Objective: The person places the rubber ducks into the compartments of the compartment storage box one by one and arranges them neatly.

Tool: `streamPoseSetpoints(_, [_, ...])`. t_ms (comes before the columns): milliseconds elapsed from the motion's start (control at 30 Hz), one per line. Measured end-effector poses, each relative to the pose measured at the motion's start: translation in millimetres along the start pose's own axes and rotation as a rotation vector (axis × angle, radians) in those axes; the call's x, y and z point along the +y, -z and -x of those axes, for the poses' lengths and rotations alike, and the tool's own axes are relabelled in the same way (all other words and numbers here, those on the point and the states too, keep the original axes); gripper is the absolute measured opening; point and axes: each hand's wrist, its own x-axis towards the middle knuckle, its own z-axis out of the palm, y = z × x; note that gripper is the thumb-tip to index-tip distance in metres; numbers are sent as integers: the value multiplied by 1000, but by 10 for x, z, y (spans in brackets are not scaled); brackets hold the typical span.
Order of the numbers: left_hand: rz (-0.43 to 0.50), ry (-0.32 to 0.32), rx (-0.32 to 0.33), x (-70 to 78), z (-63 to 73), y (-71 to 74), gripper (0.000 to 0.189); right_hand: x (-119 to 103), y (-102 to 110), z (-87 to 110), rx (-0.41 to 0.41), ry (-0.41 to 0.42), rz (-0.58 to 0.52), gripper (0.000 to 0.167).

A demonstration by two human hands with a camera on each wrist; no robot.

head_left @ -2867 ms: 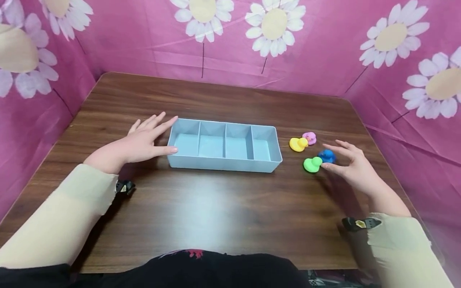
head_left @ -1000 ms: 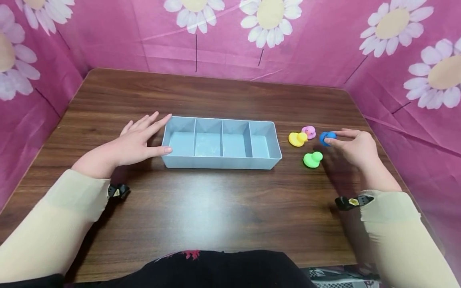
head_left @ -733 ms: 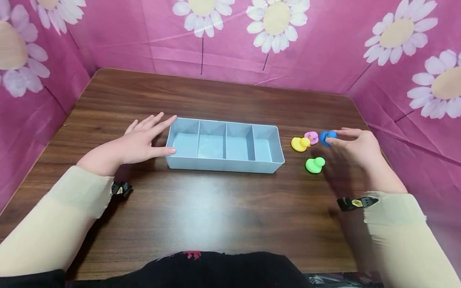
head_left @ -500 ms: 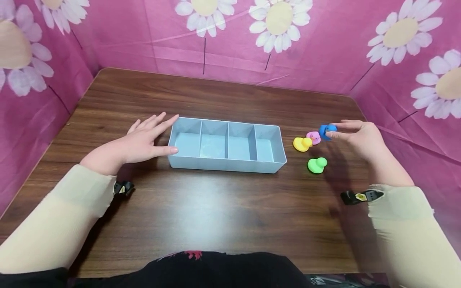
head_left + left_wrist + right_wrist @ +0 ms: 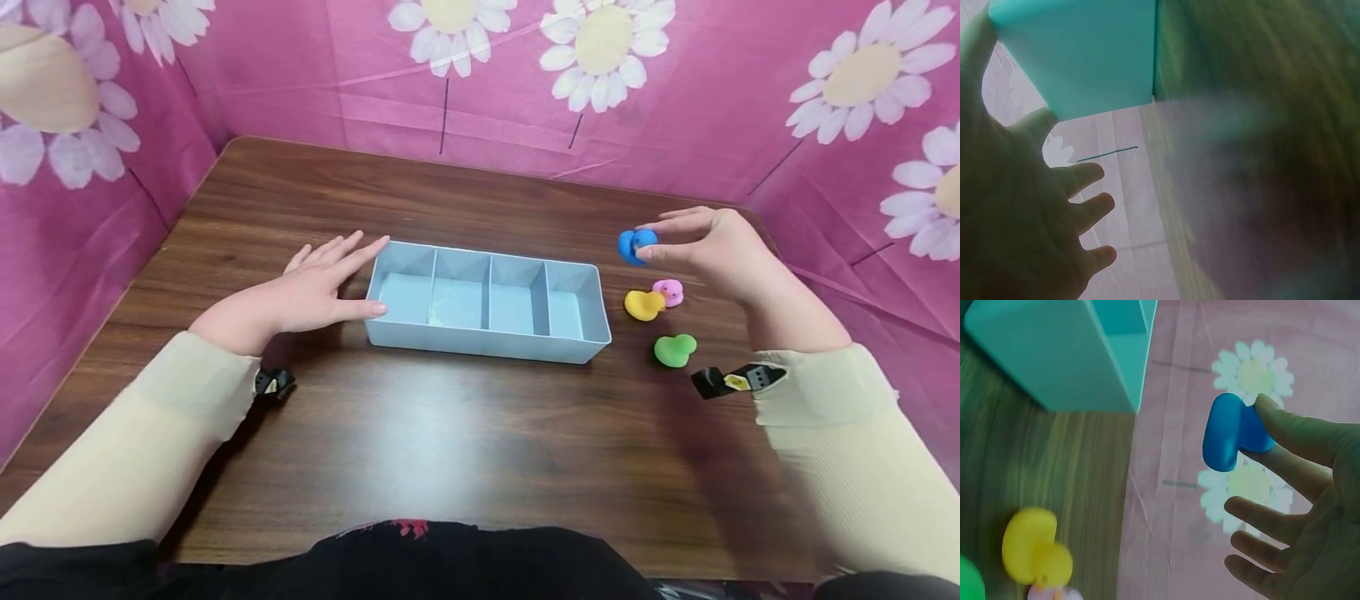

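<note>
My right hand (image 5: 712, 250) pinches a blue rubber duck (image 5: 636, 247) between thumb and index finger, raised above the table beyond the other ducks. In the right wrist view the blue duck (image 5: 1225, 434) shows at the fingertips, the other fingers spread. My left hand (image 5: 315, 292) lies at the left end of a light blue tray (image 5: 480, 342) with a row of compartments, thumb and index finger touching its two corners. In the left wrist view the tray's end wall (image 5: 1085, 56) sits between thumb and index finger, while the remaining fingers are extended.
Right of the tray, a yellow duck (image 5: 643, 306) touches a pink duck (image 5: 669, 292). A green duck (image 5: 674, 351) sits nearer the front. All stand on a brown wooden table (image 5: 450, 483), backed by a pink flowered cloth (image 5: 285, 75).
My right hand has picked up the blue duck from beside the green one, lifted it and carried it left past the pink duck. The left hand has stayed at the tray's end.
</note>
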Motion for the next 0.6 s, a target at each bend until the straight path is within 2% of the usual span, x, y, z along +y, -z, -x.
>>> streamPoseSetpoints(367, [-4, 6, -18, 28, -1, 37, 89, -360, -303, -183, -69, 116, -69, 45])
streamPoseSetpoints(600, [3, 9, -14, 7, 9, 49, 89, -609, -493, -255, -108, 158, -97, 43])
